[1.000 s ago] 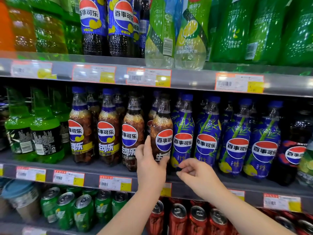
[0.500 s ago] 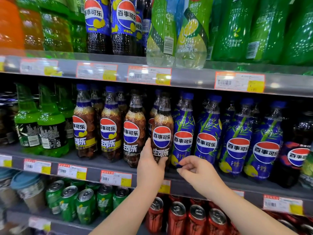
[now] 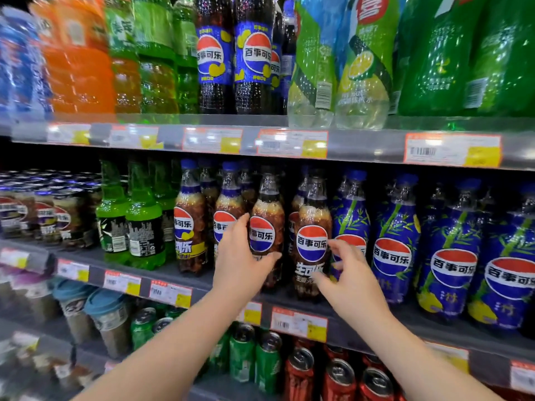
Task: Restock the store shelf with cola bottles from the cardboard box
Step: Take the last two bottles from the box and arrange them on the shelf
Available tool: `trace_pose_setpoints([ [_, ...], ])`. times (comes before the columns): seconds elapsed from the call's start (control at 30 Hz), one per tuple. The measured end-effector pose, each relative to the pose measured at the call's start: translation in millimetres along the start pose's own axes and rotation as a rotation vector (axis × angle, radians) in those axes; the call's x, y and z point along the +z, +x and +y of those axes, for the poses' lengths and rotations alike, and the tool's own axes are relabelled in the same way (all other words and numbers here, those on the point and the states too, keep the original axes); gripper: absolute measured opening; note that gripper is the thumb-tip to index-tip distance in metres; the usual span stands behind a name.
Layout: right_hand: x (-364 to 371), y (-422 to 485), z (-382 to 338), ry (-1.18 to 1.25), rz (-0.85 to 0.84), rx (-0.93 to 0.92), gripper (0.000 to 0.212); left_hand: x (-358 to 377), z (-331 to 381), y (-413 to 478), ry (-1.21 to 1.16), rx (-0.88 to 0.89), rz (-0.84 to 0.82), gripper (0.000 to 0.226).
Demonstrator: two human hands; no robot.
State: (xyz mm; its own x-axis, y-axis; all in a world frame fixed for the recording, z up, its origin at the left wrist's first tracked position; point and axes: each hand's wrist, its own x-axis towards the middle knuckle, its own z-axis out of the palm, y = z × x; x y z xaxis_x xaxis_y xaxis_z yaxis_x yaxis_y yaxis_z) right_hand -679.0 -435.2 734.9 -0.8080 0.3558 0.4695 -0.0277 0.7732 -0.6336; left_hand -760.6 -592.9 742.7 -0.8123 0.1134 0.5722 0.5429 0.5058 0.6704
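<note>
Two hands worked the middle shelf: the left hand gripped a cola bottle standing at its front, while the right hand lay loose-fingered against the neighbouring bottle. Straightening, seemingly; next, let go gently.

The person's forearms are bare as far as they show, slim and smooth. The left hand and right hand are bare too, slender and long-fingered; the nails on the right one look short and plain, though blur softens the detail.
</note>
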Motion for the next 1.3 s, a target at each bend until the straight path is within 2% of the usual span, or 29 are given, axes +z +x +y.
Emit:
trace_pose_setpoints([
  [0.1,-1.3,10.5,-18.3,-0.124,0.085,-0.059,0.078,-0.1,-1.8,16.1,0.026,0.033,-0.106,0.102],
  [0.2,-2.3,20.2,-31.2,-0.304,0.080,-0.013,0.090,2.6,-11.3,25.6,0.006,0.015,-0.219,0.109],
  [0.4,6.3,25.3,-45.8,-0.547,0.070,0.049,0.101,4.2,-25.1,27.2,0.007,0.088,-0.250,0.102],
  [0.57,15.2,28.9,-51.9,-0.496,0.095,0.121,0.102,8.5,-36.3,25.0,0.107,0.167,-0.257,0.103],
  [0.77,22.6,31.9,-53.9,-0.373,0.134,0.179,0.093,5.0,-38.7,25.5,0.113,0.155,-0.248,0.096],
  [1.0,33.2,27.5,-48.2,-0.312,0.121,0.245,0.104,5.0,-38.9,22.8,0.109,0.152,-0.256,0.099],
  [1.3,42.9,26.9,-40.2,-0.274,0.179,0.206,0.098,12.6,-36.7,17.6,0.149,0.166,-0.228,0.094],
])
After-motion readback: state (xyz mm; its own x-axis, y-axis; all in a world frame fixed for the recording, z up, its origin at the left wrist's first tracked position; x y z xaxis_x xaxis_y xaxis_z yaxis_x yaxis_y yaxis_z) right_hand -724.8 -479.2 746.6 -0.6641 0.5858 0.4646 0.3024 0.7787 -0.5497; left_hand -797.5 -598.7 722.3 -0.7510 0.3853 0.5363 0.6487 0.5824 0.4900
